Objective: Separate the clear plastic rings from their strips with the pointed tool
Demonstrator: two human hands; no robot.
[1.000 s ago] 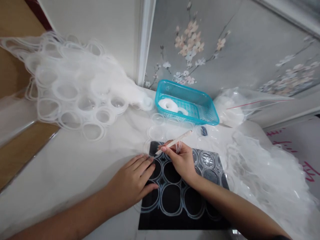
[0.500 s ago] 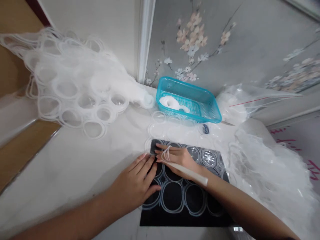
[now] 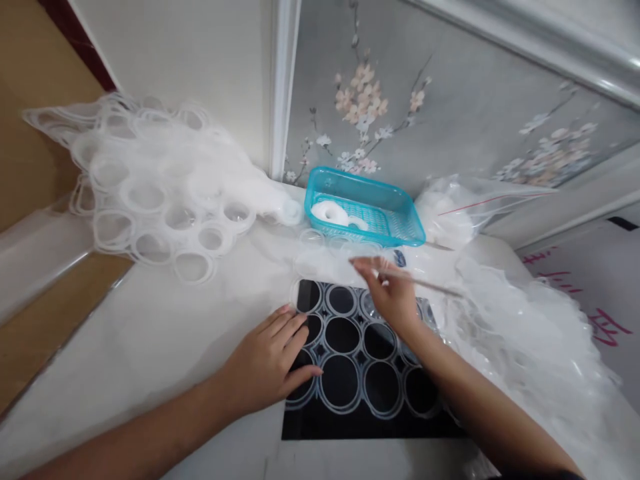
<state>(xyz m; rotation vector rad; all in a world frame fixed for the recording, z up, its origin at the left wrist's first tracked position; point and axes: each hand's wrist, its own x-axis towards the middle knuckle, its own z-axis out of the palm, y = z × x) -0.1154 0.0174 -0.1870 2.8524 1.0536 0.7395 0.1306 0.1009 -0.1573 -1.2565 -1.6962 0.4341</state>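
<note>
My left hand (image 3: 273, 360) lies flat with its fingers spread on the left edge of a black board (image 3: 370, 428). Clear ring shapes in a joined sheet (image 3: 341, 381) cover the board. Above the board's upper part, my right hand (image 3: 395, 293) is closed round a thin stick-like tool (image 3: 430, 285), which points to the right. The tool's tip near the fingers is too small to make out. White rings (image 3: 330, 213) lie in a blue basket (image 3: 367, 175) beyond the board.
A large pile of white ring sheets (image 3: 195, 167) spreads at the left. Another translucent heap (image 3: 530, 333) is on the right. Behind it sits a clear zip bag (image 3: 450, 217) with white contents. A grey flowered panel (image 3: 450, 133) stands at the back.
My right hand has lifted from beside my left hand and moved right and away from me. Its tool has turned, and the white loops seen at its fingers no longer show. The view has shifted slightly.
</note>
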